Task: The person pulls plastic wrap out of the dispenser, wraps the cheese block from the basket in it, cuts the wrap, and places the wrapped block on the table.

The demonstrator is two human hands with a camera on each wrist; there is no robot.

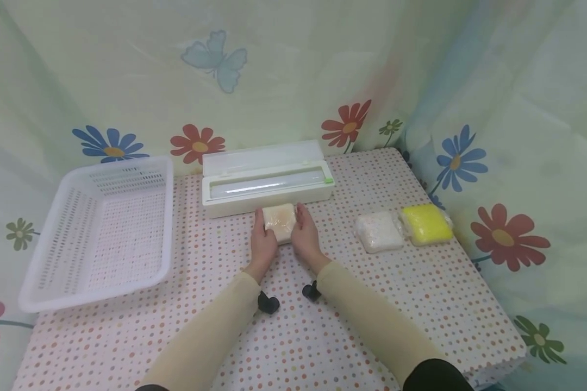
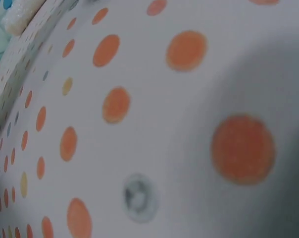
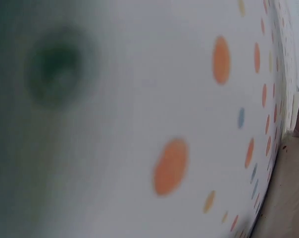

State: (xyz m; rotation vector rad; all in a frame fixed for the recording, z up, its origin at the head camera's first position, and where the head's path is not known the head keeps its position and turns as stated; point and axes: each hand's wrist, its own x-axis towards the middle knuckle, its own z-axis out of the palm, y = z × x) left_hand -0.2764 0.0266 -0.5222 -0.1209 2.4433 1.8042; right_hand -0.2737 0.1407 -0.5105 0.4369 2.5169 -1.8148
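Observation:
A cream-coloured square block in clear film (image 1: 280,221) is between my two hands near the middle of the table. My left hand (image 1: 263,241) grips its left side, the thumb along the near left corner. On the opposite side my right hand (image 1: 306,236) holds the right edge. Just behind them lies a long white cling film dispenser (image 1: 269,201) with its lid up and a roll (image 1: 266,184) inside. The left wrist view shows mostly dotted tablecloth, with a pale film-wrapped thing (image 2: 21,15) in the top corner. A beige sleeve (image 3: 283,193) edges into the right wrist view.
A white plastic basket (image 1: 168,228) stands at the left of the table. To the right lie a white film-wrapped packet (image 1: 379,232) and a yellow one (image 1: 426,224) side by side. Flowered curtains (image 1: 283,81) hang behind and along the right of the dotted tablecloth (image 1: 352,326).

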